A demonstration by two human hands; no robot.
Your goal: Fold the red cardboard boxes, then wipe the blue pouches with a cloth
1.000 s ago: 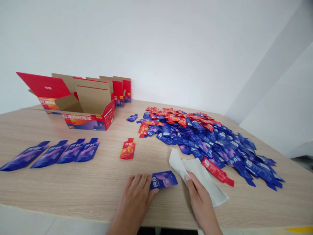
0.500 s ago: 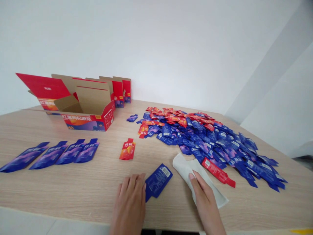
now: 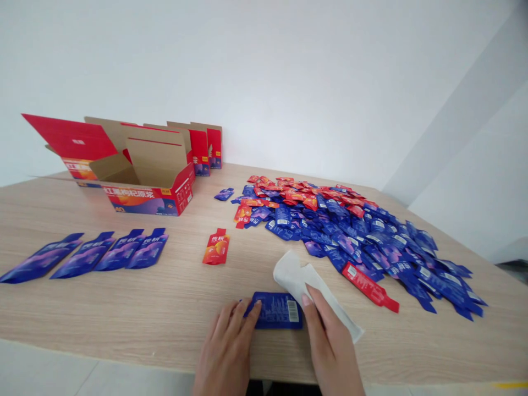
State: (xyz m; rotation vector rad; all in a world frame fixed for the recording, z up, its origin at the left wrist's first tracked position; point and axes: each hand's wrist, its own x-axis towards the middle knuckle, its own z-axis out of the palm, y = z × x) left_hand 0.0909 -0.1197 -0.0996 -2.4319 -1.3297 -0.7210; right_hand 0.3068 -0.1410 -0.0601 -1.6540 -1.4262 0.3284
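Note:
Near the table's front edge a blue pouch (image 3: pixel 274 311) lies flat, its barcode end pointing right. My left hand (image 3: pixel 229 335) has its fingers closed over the pouch's narrow neck end, hiding that end. In my right hand (image 3: pixel 330 335) is a folded white cloth (image 3: pixel 295 272), pinched between thumb and fingers. The cloth's lower left side meets the upper right corner of the pouch. To the right of the cloth lies a red pouch (image 3: pixel 370 287), back side up. Ahead of my left hand is another red pouch (image 3: pixel 216 246), printed front up.
A large heap of blue and red pouches (image 3: pixel 350 225) spreads over the right of the table (image 3: pixel 124 324). Several blue pouches (image 3: pixel 119 250) lie in a row at left. An open red carton (image 3: pixel 144 199) stands behind them, with more cartons (image 3: pixel 201 151) by the wall.
The blue pouch has turned from slanted to nearly level and shifted slightly right under my left hand. My right hand has moved left with the cloth, bringing it to the pouch's corner.

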